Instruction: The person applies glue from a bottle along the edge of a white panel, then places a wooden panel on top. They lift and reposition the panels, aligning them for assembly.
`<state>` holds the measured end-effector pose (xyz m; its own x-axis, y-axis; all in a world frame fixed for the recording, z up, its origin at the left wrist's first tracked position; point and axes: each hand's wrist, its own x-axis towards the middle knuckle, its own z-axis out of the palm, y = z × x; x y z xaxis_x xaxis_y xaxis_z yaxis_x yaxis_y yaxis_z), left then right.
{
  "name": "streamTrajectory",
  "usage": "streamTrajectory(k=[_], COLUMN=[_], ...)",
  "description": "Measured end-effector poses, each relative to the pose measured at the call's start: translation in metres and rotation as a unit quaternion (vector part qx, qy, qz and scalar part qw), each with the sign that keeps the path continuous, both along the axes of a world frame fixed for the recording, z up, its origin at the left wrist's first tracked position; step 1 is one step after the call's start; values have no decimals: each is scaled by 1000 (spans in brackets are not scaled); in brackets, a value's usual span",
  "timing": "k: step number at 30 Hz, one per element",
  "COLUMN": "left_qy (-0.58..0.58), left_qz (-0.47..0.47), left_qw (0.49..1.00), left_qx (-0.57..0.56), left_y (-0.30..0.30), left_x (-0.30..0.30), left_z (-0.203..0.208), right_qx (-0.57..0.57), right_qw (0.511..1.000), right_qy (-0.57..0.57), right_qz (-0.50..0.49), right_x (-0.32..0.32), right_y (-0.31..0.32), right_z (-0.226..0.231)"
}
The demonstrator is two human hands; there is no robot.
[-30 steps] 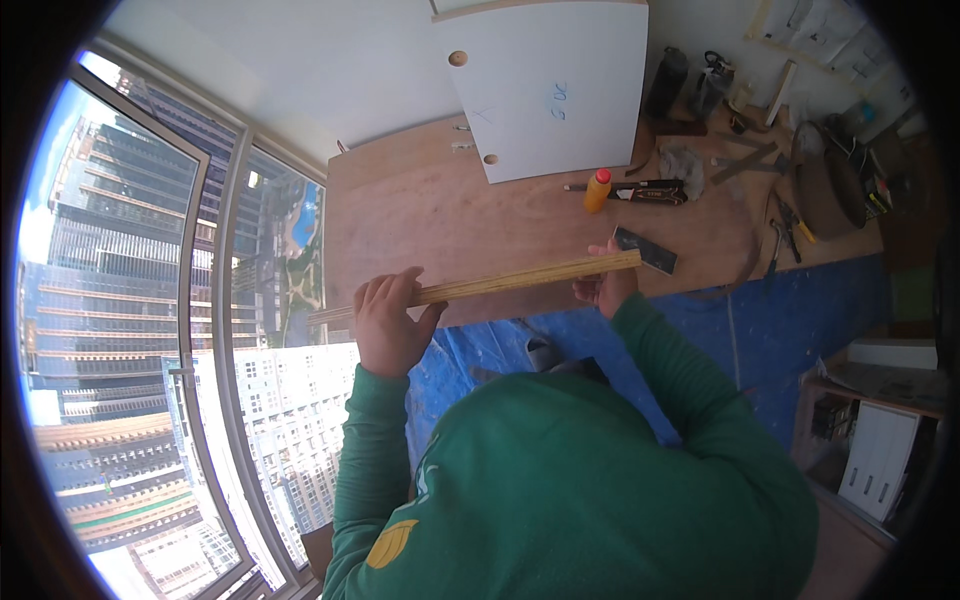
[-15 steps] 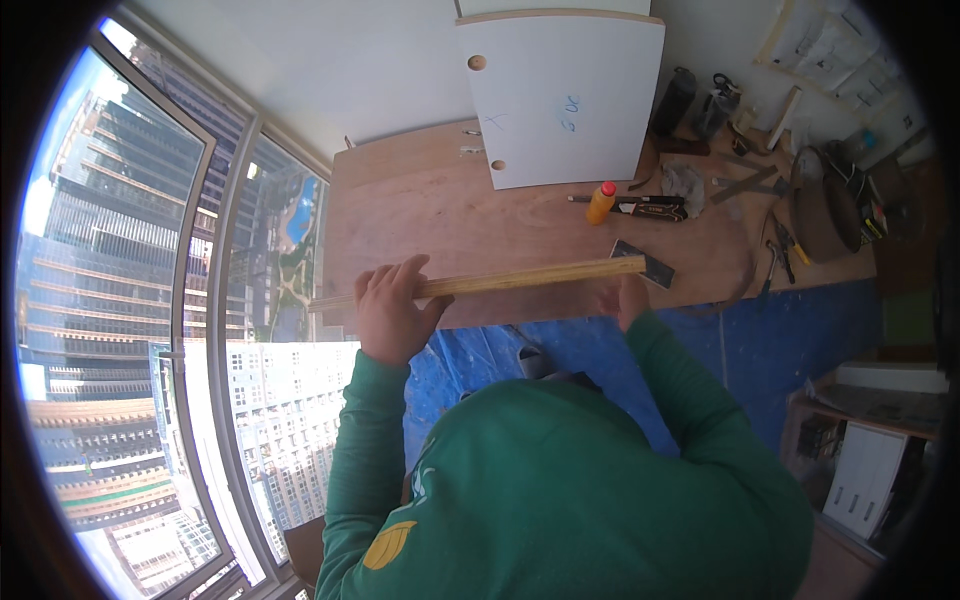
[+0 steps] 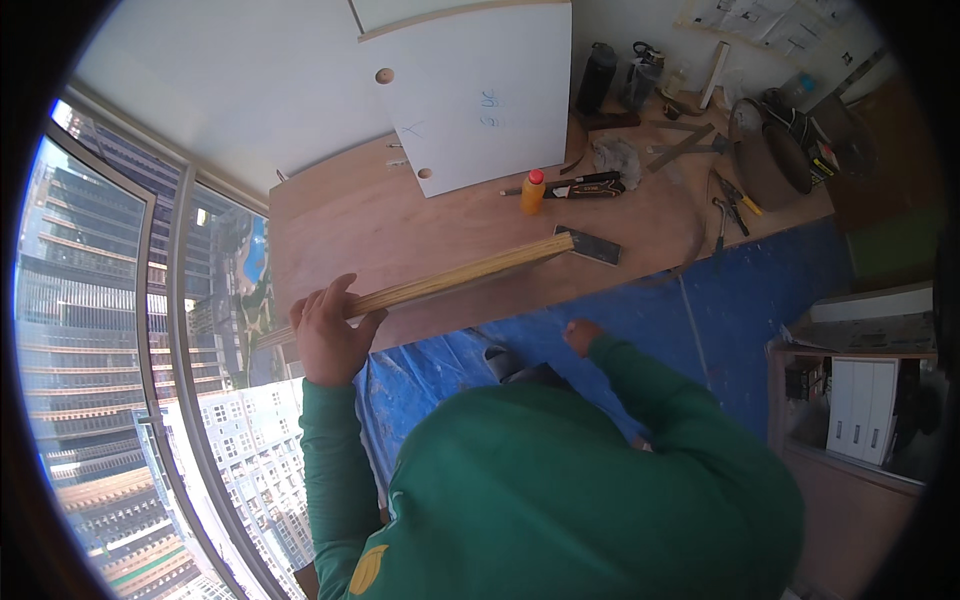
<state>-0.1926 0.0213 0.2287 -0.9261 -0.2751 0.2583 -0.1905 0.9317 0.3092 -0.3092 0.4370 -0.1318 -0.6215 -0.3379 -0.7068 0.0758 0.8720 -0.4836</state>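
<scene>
My left hand [image 3: 333, 328] grips a long wooden board [image 3: 465, 274] near its left end, thumb on the near side and fingers over the far side. The board shows its pale, layered edge and slants up to the right above the plywood worktop [image 3: 420, 230]. Apart from the board, my right hand [image 3: 582, 338] is over the blue floor sheet, just off the worktop's near edge. Its fingers look curled in, and whatever may be inside them is hidden. By the board's right end lies a dark flat rectangular block [image 3: 597, 248].
An orange bottle with a red cap [image 3: 533, 192] stands beside a black-and-orange cutter [image 3: 590, 187]. Behind them leans a white panel with two round holes [image 3: 480, 100]. Pliers [image 3: 738, 205] and a brown round tub [image 3: 772, 155] are at the right. A large window [image 3: 100, 330] flanks my left.
My right hand has come away from the board's right end and drawn back toward me. The view has shifted, and the board now slants more steeply, still in my left hand.
</scene>
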Motion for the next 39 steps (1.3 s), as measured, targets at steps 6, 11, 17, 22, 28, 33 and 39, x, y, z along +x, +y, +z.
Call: streamTrajectory(k=[6,11,17,22,28,33,39], left_qy=[-19,-4,-24,-25,-22,-26,-17], left_qz=[6,-11,5,14,14,15,10], left_qw=[1000,1000,1000,1000,1000,1000,1000], left_qx=[-13,-9,-11,-5,0,8,-13], left_y=[-6,-6,-10,-10,-9,-11,-14], left_x=[1,-7,-9,-10,-11,-10,-12], left_z=[3,-3,2,2,2,0,-1], right_qx=[-9,23,84,67,66,70,76], right_qw=[998,999,996,997,992,997,996], right_qy=[-13,-5,-40,-37,-96,-36,-6], right_qz=[53,25,-1,-19,-45,3,41], right_x=[11,9,7,4,-4,-7,-12], right_y=[29,74,69,62,50,45,47], right_z=[-38,-71,-50,-39,-25,-23,-27])
